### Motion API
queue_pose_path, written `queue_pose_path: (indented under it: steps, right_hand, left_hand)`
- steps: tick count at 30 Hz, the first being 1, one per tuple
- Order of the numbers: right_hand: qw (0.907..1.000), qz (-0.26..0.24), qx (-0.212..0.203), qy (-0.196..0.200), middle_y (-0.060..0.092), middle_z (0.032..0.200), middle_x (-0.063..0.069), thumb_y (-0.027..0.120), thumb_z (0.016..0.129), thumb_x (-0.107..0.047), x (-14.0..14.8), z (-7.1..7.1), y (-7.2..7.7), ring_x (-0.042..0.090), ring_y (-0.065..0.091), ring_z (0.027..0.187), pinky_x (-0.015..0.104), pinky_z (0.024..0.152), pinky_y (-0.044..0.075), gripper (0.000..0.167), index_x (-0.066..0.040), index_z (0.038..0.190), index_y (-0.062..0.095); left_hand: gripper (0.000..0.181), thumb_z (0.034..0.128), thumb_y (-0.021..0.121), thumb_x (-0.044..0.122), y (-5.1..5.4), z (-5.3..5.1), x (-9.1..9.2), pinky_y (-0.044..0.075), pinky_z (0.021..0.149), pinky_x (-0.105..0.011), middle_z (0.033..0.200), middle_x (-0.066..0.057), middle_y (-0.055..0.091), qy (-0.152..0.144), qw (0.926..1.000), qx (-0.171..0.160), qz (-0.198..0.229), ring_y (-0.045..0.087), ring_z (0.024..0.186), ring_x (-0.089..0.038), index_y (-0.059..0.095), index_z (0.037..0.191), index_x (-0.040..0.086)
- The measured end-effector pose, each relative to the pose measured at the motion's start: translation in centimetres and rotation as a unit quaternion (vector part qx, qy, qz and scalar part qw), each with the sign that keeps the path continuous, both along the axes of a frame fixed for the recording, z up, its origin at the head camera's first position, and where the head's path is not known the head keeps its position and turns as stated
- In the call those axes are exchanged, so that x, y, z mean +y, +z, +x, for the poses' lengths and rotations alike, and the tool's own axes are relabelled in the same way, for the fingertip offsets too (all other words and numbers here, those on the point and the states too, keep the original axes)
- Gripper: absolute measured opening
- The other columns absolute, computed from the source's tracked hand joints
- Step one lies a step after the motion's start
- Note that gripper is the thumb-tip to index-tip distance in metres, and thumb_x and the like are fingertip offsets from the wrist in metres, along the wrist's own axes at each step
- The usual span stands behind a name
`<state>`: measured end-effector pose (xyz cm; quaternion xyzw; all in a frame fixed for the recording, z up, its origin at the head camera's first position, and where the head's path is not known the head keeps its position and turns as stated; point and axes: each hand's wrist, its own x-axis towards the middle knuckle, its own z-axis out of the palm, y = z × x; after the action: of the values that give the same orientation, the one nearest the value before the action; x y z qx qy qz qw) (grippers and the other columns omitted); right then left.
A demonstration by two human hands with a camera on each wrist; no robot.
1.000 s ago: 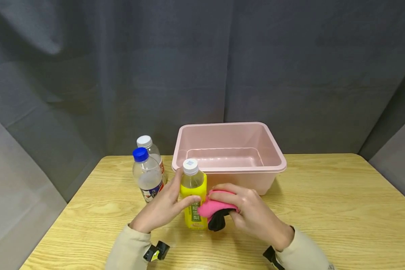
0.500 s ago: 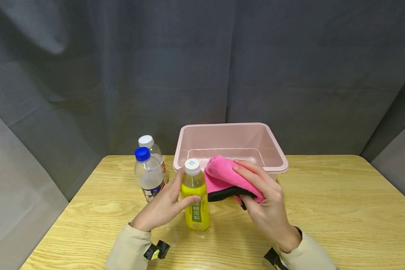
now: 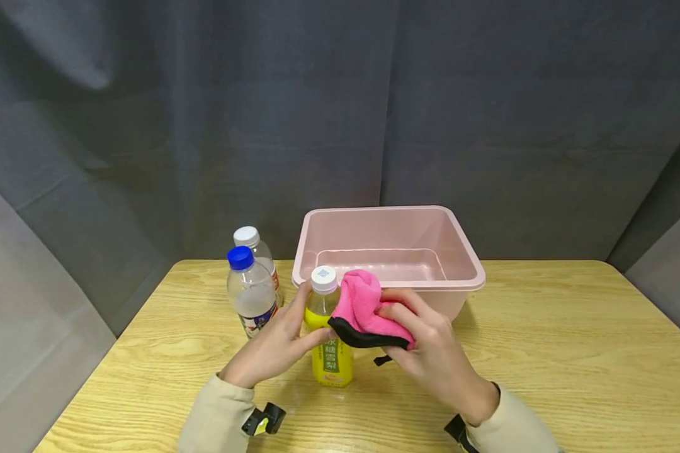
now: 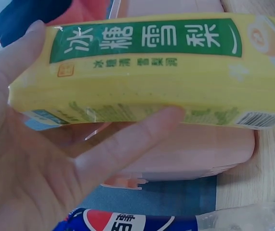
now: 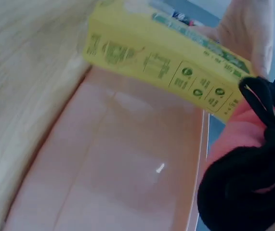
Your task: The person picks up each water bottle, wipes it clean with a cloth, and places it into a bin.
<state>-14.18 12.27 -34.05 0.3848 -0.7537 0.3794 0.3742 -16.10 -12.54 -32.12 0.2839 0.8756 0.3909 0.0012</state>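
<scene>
A yellow-labelled drink bottle (image 3: 332, 362) with a white cap stands upright on the table. My left hand (image 3: 277, 352) grips its upper part, thumb across the front and fingers on the far left side; the left wrist view shows the thumb at the label's (image 4: 142, 41) edge. In my right hand (image 3: 430, 343) is a bunched pink cloth (image 3: 365, 308) with a black border, held against the bottle's right side near the shoulder. The right wrist view has the cloth's black edging (image 5: 233, 187) close by, with the yellow bottle (image 5: 166, 57) beyond it.
Behind the bottle sits a pink plastic basin (image 3: 464, 277). To the left stand a blue-capped bottle (image 3: 250, 292) and, behind it, a white-capped bottle (image 3: 263, 251). A dark curtain (image 3: 283, 126) hangs past the wooden table's (image 3: 544, 352) far edge.
My right hand lifted the cloth from the bottle's lower right side up toward the basin rim, then brought it back lower and left to the bottle's upper part. The left hand kept its grip.
</scene>
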Motion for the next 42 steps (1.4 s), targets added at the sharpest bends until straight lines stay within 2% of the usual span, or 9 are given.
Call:
queue_pose_path:
  steps: [4, 10, 19, 24, 29, 32, 34, 38, 42]
  right_hand:
    - [0.9975, 0.060, 0.012, -0.034, 0.065, 0.118, 0.012, 0.071, 0.070, 0.012, 0.1, 0.0, -0.2, 0.028, 0.067, 0.099, 0.031, 0.092, 0.053, 0.034, -0.006, 0.099, 0.067]
    - [0.9950, 0.079, 0.037, -0.049, 0.068, 0.121, 0.015, 0.057, 0.069, 0.018, 0.2, 0.0, -0.4, 0.031, 0.068, 0.103, 0.040, 0.091, 0.056, 0.051, -0.001, 0.114, 0.072]
    - [0.9890, 0.137, 0.044, -0.032, 0.063, 0.095, -0.004, 0.052, 0.061, 0.019, 0.4, 0.0, -0.3, 0.015, 0.058, 0.074, 0.031, 0.060, 0.051, 0.051, -0.016, 0.093, 0.071]
    - [0.9692, 0.245, -0.006, -0.025, 0.057, 0.087, -0.007, 0.063, 0.055, 0.017, 0.5, -0.1, -1.1, 0.012, 0.051, 0.067, 0.025, 0.054, 0.042, 0.047, -0.019, 0.085, 0.066]
    - [0.9342, 0.346, -0.088, 0.007, 0.052, 0.083, -0.011, 0.065, 0.055, 0.018, 0.4, -0.3, -1.8, 0.006, 0.045, 0.061, 0.022, 0.053, 0.038, 0.048, -0.021, 0.082, 0.063]
    - [0.9157, 0.382, -0.123, 0.023, 0.052, 0.082, -0.011, 0.067, 0.058, 0.019, 0.3, -0.4, -2.3, 0.003, 0.043, 0.058, 0.020, 0.051, 0.037, 0.048, -0.021, 0.084, 0.064]
    - [0.9105, 0.389, -0.139, 0.026, 0.054, 0.083, -0.010, 0.071, 0.061, 0.018, 0.3, -0.4, -2.5, 0.002, 0.043, 0.059, 0.019, 0.052, 0.038, 0.046, -0.020, 0.085, 0.066]
    - [0.9122, 0.384, -0.141, 0.025, 0.057, 0.086, -0.010, 0.073, 0.061, 0.016, 0.6, -0.5, -2.5, 0.002, 0.043, 0.060, 0.020, 0.053, 0.038, 0.046, -0.021, 0.087, 0.066]
    - [0.9294, 0.352, -0.110, 0.017, 0.063, 0.091, -0.009, 0.071, 0.060, 0.015, 1.0, -0.7, -1.7, 0.004, 0.053, 0.066, 0.024, 0.055, 0.044, 0.050, -0.021, 0.094, 0.071]
  left_hand:
    - [0.086, 0.0986, 0.069, 0.027, 0.1, 0.1, -0.1, 0.040, 0.110, -0.055, 0.157, -0.022, 0.036, 0.002, 1.0000, 0.007, -0.004, 0.046, 0.136, -0.039, 0.014, 0.161, 0.008]
    - [0.085, 0.0984, 0.069, 0.025, 0.1, 0.2, 0.1, 0.040, 0.110, -0.055, 0.156, -0.022, 0.038, 0.003, 1.0000, 0.004, -0.001, 0.047, 0.136, -0.038, 0.014, 0.161, 0.008]
    - [0.084, 0.0987, 0.069, 0.030, 0.2, 0.2, 0.2, 0.043, 0.108, -0.054, 0.151, -0.021, 0.045, 0.004, 1.0000, 0.002, 0.001, 0.051, 0.133, -0.037, 0.016, 0.160, 0.009]
    - [0.082, 0.0993, 0.067, 0.034, 0.1, 0.2, 0.3, 0.046, 0.105, -0.055, 0.149, -0.019, 0.048, 0.006, 0.9999, -0.015, 0.004, 0.054, 0.129, -0.036, 0.016, 0.160, 0.014]
    - [0.081, 0.0994, 0.067, 0.034, 0.1, 0.2, 0.2, 0.046, 0.105, -0.055, 0.148, -0.019, 0.049, 0.005, 0.9999, -0.008, 0.002, 0.056, 0.128, -0.036, 0.017, 0.160, 0.014]
    - [0.082, 0.0996, 0.067, 0.034, 0.1, 0.1, 0.2, 0.046, 0.105, -0.055, 0.148, -0.019, 0.049, 0.006, 1.0000, -0.006, 0.003, 0.056, 0.127, -0.036, 0.017, 0.160, 0.014]
    - [0.082, 0.0997, 0.067, 0.034, 0.0, 0.1, 0.2, 0.045, 0.106, -0.055, 0.150, -0.019, 0.047, 0.007, 0.9999, -0.007, 0.004, 0.055, 0.129, -0.036, 0.016, 0.161, 0.014]
    - [0.083, 0.0994, 0.068, 0.033, -0.1, 0.0, 0.3, 0.045, 0.106, -0.055, 0.150, -0.020, 0.047, 0.006, 1.0000, -0.004, 0.006, 0.054, 0.129, -0.036, 0.016, 0.161, 0.014]
    - [0.082, 0.0985, 0.069, 0.032, -0.3, -0.1, 0.4, 0.048, 0.104, -0.053, 0.144, -0.020, 0.052, 0.005, 1.0000, 0.004, 0.006, 0.058, 0.124, -0.035, 0.019, 0.160, 0.013]
